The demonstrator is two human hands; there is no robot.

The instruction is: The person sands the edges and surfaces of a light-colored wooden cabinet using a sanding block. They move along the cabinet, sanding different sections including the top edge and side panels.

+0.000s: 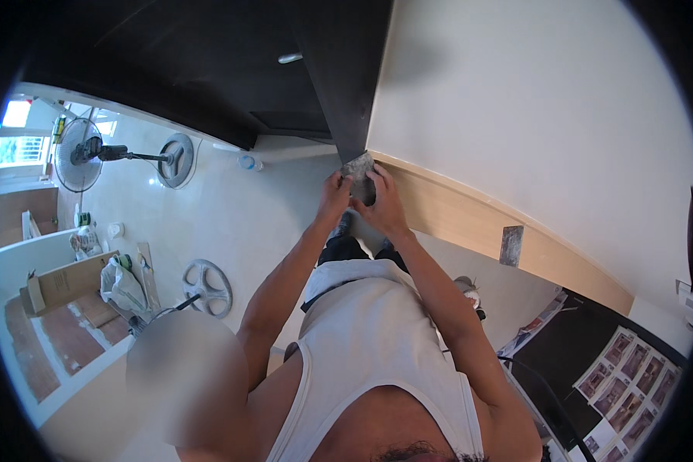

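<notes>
Both of my hands meet in front of me at the corner where a dark door frame [346, 86] borders the white wall [496, 98]. My left hand [338, 193] grips the left edge of a thin grey plate [359, 173], stained and flat. On its right edge lie the fingers of my right hand [384, 199], the thumb near its lower end. The plate's top end touches or nearly touches the foot of the dark frame. A similar stained grey plate [511, 245] rests against the pale wooden board [456, 208] along the wall, to the right of my hands.
A pedestal fan [79, 155], its round base [175, 161] and a plastic bottle [249, 163] are at left. Another round base [207, 289] stands by a white bag [121, 283] and cardboard [72, 283]. A dark surface with printed pictures [626, 375] lies at lower right.
</notes>
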